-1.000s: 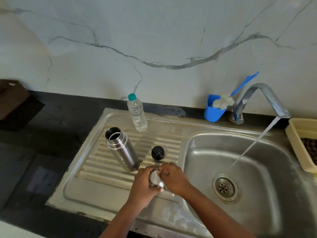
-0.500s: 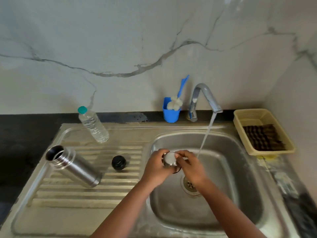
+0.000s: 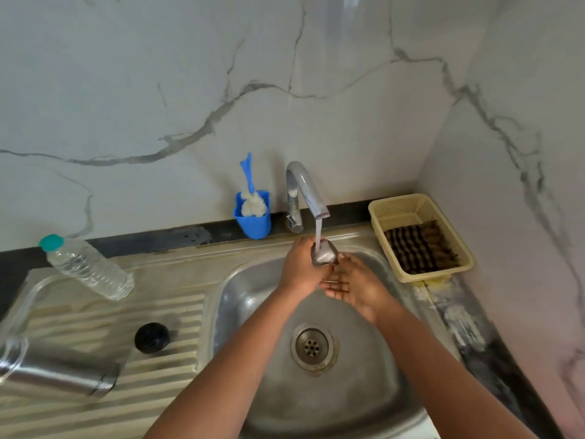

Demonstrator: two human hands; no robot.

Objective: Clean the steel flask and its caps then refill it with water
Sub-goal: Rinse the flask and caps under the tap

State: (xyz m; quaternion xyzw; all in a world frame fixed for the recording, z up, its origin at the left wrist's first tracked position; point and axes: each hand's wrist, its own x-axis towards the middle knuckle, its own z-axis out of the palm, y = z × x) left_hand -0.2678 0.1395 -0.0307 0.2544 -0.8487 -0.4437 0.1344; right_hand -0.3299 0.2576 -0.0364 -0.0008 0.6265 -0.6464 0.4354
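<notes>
Head view shows the left hand (image 3: pixel 300 267) gripping the steel cap (image 3: pixel 323 253) directly under the tap (image 3: pixel 305 188) stream, while the right hand (image 3: pixel 351 285) lies open just beside and below it.

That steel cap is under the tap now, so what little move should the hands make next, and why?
Probably turn the steel cap under the stream with the left hand while the right hand rubs it. The tap runs straight onto the cap, gripped only by the left hand; the right lies open just below it. The flask and black cap wait on the drainboard.
</notes>
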